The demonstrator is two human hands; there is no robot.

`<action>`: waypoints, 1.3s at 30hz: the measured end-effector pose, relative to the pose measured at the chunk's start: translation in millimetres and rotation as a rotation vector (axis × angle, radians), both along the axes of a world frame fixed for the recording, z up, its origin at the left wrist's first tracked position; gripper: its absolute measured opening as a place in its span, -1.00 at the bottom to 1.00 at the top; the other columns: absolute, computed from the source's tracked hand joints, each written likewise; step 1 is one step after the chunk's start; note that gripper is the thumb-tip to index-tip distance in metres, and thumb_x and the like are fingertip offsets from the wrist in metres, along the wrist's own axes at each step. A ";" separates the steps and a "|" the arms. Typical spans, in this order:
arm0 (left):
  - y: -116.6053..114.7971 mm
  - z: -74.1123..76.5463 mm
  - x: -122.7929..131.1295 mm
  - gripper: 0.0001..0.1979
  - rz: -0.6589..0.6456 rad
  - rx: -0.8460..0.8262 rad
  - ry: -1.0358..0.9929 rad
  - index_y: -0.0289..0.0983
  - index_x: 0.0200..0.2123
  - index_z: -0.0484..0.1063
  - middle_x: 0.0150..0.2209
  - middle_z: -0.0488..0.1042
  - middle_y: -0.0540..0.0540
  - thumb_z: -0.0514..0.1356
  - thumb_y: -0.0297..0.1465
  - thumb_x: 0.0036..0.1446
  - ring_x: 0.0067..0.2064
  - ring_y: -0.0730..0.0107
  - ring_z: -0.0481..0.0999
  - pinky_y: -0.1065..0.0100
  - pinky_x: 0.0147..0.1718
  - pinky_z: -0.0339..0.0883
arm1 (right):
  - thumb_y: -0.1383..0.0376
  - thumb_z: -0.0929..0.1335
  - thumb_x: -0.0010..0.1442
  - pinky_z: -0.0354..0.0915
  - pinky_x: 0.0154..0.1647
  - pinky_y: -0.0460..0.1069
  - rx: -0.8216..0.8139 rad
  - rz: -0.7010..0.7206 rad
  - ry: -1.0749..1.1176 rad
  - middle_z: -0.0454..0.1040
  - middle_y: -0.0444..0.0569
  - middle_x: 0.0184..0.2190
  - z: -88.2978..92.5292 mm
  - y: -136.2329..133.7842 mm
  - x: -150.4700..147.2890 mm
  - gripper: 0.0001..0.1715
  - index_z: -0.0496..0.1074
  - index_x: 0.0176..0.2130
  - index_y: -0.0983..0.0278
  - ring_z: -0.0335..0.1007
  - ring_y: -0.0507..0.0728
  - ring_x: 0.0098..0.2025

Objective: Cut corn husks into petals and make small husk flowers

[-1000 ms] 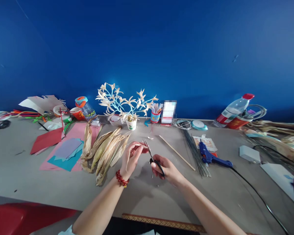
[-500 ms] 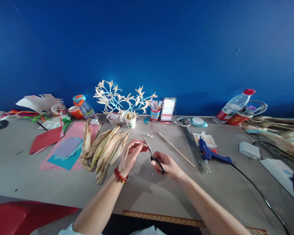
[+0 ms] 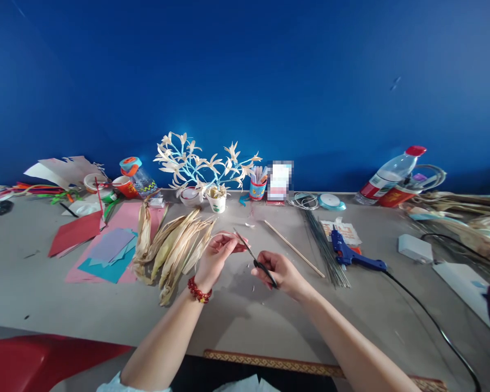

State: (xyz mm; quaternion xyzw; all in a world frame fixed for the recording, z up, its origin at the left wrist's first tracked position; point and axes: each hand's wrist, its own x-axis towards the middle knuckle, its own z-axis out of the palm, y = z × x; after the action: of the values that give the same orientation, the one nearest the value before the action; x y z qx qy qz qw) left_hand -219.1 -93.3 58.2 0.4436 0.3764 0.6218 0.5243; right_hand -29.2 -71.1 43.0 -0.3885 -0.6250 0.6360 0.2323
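My right hand is closed round the black handle of a pair of scissors. Their metal blades point up and left, reaching the fingertips of my left hand. Those left fingers pinch a thin pale strip, apparently corn husk, mostly hidden by the hand. A red bead bracelet circles the left wrist. Just left of that hand lies a pile of dried corn husks. Small pale scraps are scattered on the table around the scissors.
Behind my hands stands a white cup of husk flowers. A wooden stick, wires and a blue glue gun lie to the right. Coloured paper lies left. A tilted bottle leans at the back right.
The scissors have turned slightly, and their blades now sit closer to the left fingertips. The strip end that hung over the left palm no longer shows. The view has shifted slightly.
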 end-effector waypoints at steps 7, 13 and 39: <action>-0.4 0.7 -0.7 -0.78 -0.017 0.019 0.049 -0.30 -0.36 0.49 -0.25 0.58 -0.16 0.26 -0.23 0.15 -0.21 0.23 0.61 0.13 -0.12 0.53 | -0.13 0.47 -0.05 -0.06 -0.64 -0.14 -0.069 0.073 0.032 0.35 -0.22 -0.68 6.2 0.2 2.6 -0.42 0.21 -0.44 0.24 0.12 -0.05 -0.65; -1.8 0.1 2.5 -0.80 0.062 0.041 0.082 -0.29 -0.32 0.47 -0.24 0.58 -0.16 0.23 -0.25 0.18 -0.20 0.22 0.61 0.14 -0.14 0.53 | -0.18 0.42 0.01 -0.03 -0.67 -0.16 -0.096 0.092 0.085 0.36 -0.21 -0.63 8.8 -4.1 -1.3 -0.40 0.22 -0.36 0.25 0.07 -0.07 -0.64; -11.1 -5.1 33.5 -0.78 0.300 0.018 0.022 -0.27 -0.22 0.45 -0.13 0.57 -0.17 0.18 -0.23 0.24 -0.09 0.19 0.61 0.15 -0.05 0.49 | -0.17 0.40 0.07 -0.07 -0.71 -0.16 -0.165 -0.114 0.219 0.32 -0.23 -0.65 -10.0 -27.4 -30.1 -0.42 0.19 -0.38 0.23 0.01 -0.09 -0.67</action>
State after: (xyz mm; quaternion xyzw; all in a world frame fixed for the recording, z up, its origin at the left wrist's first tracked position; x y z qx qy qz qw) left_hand -185.6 -104.4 53.1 0.3938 0.4385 0.6916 0.4174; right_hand -59.3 -98.5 33.0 -0.3694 -0.5182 0.7097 0.3023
